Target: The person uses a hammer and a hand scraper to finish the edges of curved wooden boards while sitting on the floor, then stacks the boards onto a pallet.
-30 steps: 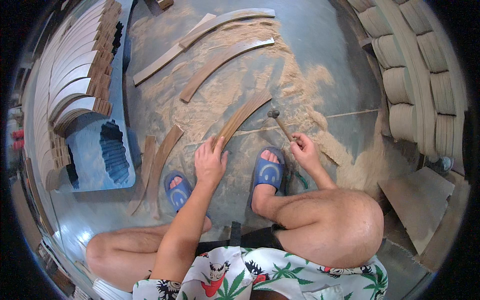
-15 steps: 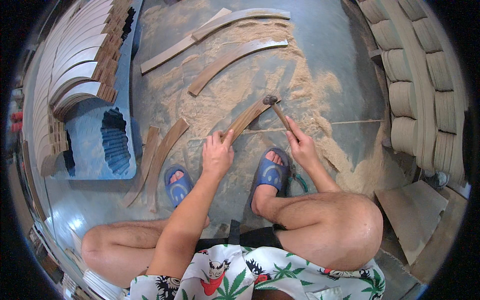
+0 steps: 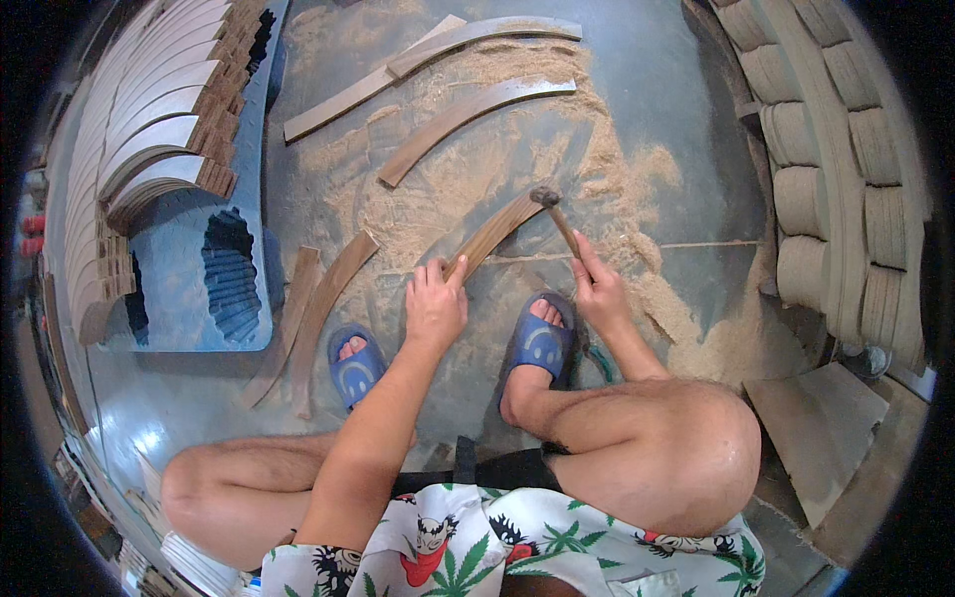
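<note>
My left hand (image 3: 436, 300) grips the near end of a curved wooden strip (image 3: 494, 235), which slants up and to the right over the dusty floor. In my right hand (image 3: 601, 282) is the wooden handle of a hammer (image 3: 563, 229). Its dark metal head (image 3: 544, 196) is at the far end of the strip; whether it touches the wood I cannot tell. Both hands are closed on what they hold. Beyond them lies another curved strip (image 3: 438, 134), with a longer curved piece (image 3: 487, 38) across a straighter board (image 3: 343, 107) farther off.
Two curved strips (image 3: 333, 298) lie left of my blue sandals (image 3: 356, 370). A blue pallet (image 3: 179, 308) bears stacked curved panels (image 3: 159, 139). More stacked curved pieces (image 3: 801, 199) line the right side. Green-handled pliers (image 3: 601, 362) lie beside my right foot. Sawdust (image 3: 597, 129) covers much of the floor.
The hammer head has shifted very slightly right and now sits at the strip's far end. My left hand keeps its hold on the strip; the view has shifted a little.
</note>
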`<state>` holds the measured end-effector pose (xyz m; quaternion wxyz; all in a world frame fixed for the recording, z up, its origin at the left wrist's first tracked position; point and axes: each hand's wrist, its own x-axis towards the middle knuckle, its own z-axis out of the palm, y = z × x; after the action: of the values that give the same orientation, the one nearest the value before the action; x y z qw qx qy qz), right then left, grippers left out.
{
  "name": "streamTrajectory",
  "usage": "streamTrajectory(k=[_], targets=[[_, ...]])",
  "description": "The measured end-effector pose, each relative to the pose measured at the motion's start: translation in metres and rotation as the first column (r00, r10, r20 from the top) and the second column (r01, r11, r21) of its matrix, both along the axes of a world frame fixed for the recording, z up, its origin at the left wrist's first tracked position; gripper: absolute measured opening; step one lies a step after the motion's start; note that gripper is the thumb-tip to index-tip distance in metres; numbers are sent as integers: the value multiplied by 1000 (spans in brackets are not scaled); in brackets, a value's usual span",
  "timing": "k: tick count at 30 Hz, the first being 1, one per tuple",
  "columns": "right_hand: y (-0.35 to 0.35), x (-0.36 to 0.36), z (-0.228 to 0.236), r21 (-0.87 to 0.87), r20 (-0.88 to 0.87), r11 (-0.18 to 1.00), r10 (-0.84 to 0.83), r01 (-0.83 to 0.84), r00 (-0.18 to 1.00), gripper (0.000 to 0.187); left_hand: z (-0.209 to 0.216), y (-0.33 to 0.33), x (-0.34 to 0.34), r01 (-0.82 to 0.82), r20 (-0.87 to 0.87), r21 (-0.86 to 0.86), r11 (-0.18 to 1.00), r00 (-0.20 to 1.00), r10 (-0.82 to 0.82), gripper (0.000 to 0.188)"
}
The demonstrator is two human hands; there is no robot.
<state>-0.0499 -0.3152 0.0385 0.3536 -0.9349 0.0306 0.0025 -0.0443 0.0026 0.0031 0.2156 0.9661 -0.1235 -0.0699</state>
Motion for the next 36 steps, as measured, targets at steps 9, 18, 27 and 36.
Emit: streamTrajectory(k=[9, 18, 27, 36], targets=[[3, -4, -10, 81, -27, 994, 76, -73, 997, 53, 20, 45, -11, -96, 6, -11, 995, 995, 96, 69], [39, 0, 24, -76, -129, 801, 583, -594, 802, 61, 11, 73, -67, -106, -126, 145, 984, 984, 125, 61], [64, 6, 16, -90, -202, 688, 695, -720, 690, 62, 10, 69, -64, -137, -193, 103, 985, 969, 155, 56], [69, 2, 16, -28, -91, 749, 658, -662, 747, 64, 14, 68, -63, -155, -197, 93, 984, 965, 171, 54]])
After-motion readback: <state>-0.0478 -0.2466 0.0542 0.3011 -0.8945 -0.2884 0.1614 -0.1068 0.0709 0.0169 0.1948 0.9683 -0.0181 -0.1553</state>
